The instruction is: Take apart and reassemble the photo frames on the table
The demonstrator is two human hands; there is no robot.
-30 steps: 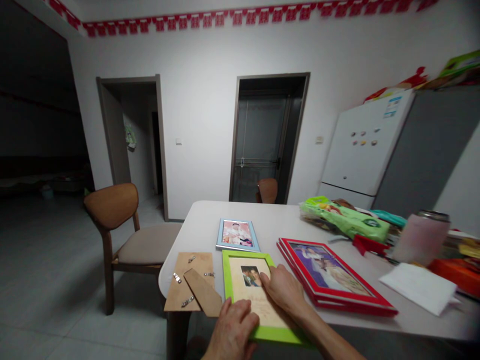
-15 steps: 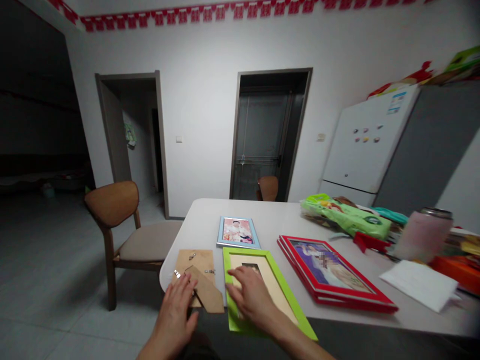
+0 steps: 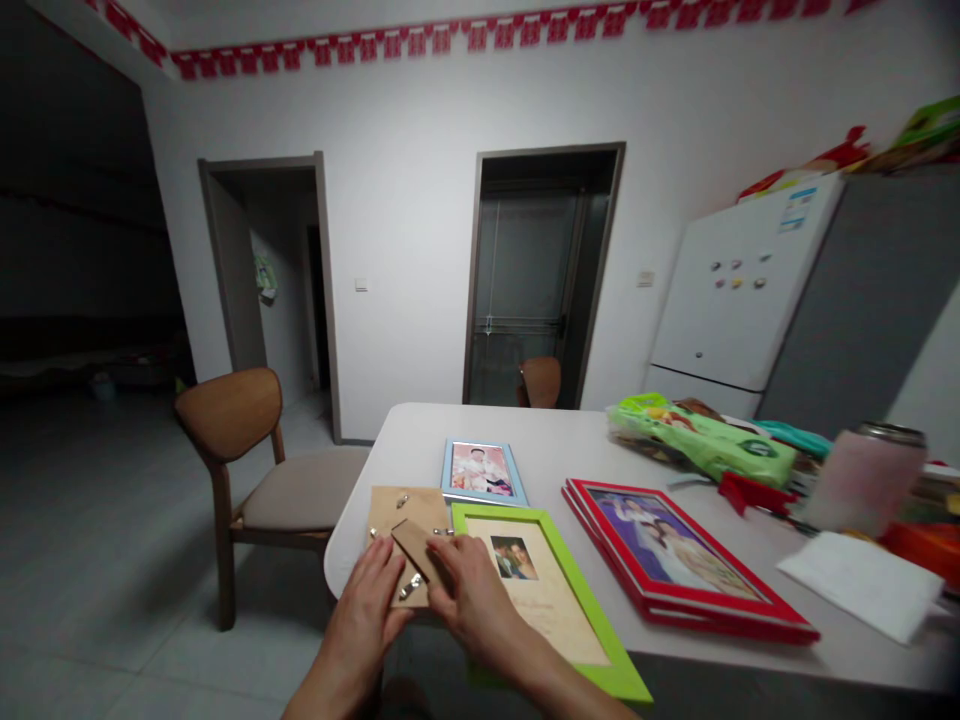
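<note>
A brown frame backing board (image 3: 405, 510) with metal clips and a fold-out stand lies at the table's near left corner. My left hand (image 3: 371, 605) grips its near edge, fingers curled over it. My right hand (image 3: 469, 595) holds the board's right side by the stand, fingers closed on it. Right beside the board lies a green photo frame (image 3: 559, 560) with a small photo in a cream mat. A small blue photo frame (image 3: 484, 470) sits just behind them.
Stacked red frames (image 3: 675, 555) lie to the right on the white table (image 3: 562, 435). Further right are a green packet (image 3: 705, 440), a pink flask (image 3: 862, 480) and white paper (image 3: 862, 585). A wooden chair (image 3: 247, 450) stands left of the table; a fridge (image 3: 742, 290) is behind.
Both hands left the green frame and moved left onto the brown backing board. The small photo in the green frame is uncovered now.
</note>
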